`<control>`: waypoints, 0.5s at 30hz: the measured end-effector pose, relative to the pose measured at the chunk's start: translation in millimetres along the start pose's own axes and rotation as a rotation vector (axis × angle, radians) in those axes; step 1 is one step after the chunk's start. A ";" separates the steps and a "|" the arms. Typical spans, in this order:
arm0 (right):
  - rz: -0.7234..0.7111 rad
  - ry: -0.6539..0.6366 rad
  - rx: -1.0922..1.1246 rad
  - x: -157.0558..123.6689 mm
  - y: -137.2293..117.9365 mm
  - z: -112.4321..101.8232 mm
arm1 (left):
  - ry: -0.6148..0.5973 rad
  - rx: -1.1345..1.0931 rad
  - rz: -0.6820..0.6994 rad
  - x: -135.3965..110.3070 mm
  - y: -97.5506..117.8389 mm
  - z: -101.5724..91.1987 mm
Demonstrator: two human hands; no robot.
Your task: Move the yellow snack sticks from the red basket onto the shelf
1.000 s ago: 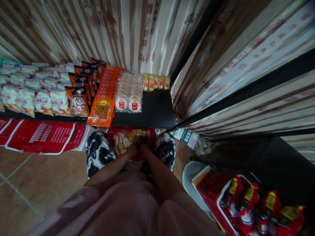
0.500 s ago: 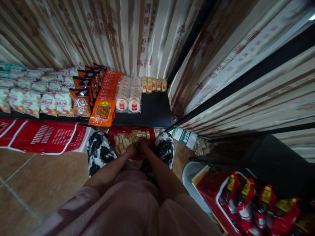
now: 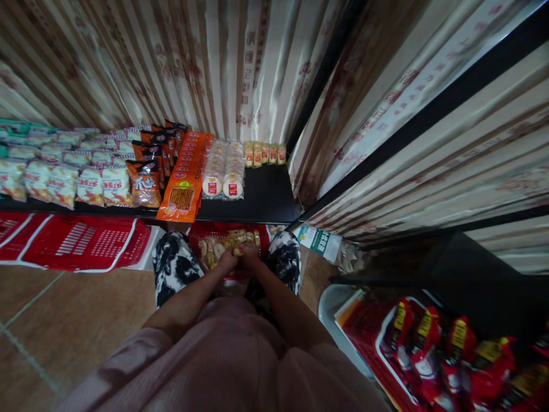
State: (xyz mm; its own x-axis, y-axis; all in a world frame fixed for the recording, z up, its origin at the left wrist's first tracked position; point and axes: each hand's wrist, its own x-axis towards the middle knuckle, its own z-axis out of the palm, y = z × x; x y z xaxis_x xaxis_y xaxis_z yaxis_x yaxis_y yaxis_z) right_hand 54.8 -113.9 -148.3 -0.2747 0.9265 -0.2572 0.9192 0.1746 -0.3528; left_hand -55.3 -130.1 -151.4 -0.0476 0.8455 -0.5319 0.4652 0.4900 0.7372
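Between my knees, a red basket point(image 3: 201, 230) holds several yellow-wrapped snack packets point(image 3: 244, 236) and pale round packaged crackers point(image 3: 219, 249). My left hand point(image 3: 229, 260) and my right hand point(image 3: 249, 254) are close together over the near part of it. A small yellow snack packet point(image 3: 237, 251) shows between their fingertips, and both hands appear closed on it. Fine finger detail is dim. On the black shelf point(image 3: 270, 194) beyond stand a row of small yellow packets point(image 3: 265, 154), two rows of round crackers point(image 3: 223, 171) and orange snack packs point(image 3: 182, 183).
White snack bags point(image 3: 103, 186) and orange-black bags point(image 3: 144, 183) line the shelf's left. Beneath it lies a red basket with white handles point(image 3: 86, 240). Pleated curtains point(image 3: 223, 68) and black poles point(image 3: 386, 151) bound the back and right. Red bags point(image 3: 422, 343) fill the lower right.
My hands have parted slightly, and the small yellow packet between them now shows. The view has shifted a little; the shelf goods stand as before.
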 end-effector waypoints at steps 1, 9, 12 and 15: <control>-0.004 0.015 0.012 -0.8 0.2 -1.4 | 0.009 -0.032 -0.009 0.9 -0.2 0.3; 0.005 0.018 0.073 -7.9 -5.4 -21.6 | 0.100 -0.192 -0.055 1.0 7.2 -2.9; -0.003 0.038 0.084 -9.9 -7.0 -27.5 | 0.119 -0.233 -0.057 -0.9 9.3 -1.9; 0.012 0.064 0.084 -11.7 -7.3 -30.0 | 0.143 -0.263 -0.055 -1.9 10.4 -0.9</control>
State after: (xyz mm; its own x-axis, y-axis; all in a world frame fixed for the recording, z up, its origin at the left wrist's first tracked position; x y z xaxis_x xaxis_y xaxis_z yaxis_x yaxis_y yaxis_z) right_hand 59.7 -116.0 -115.7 -0.2429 0.9481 -0.2050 0.8946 0.1373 -0.4253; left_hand -51.2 -126.4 -142.4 -0.1992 0.8283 -0.5236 0.2149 0.5582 0.8014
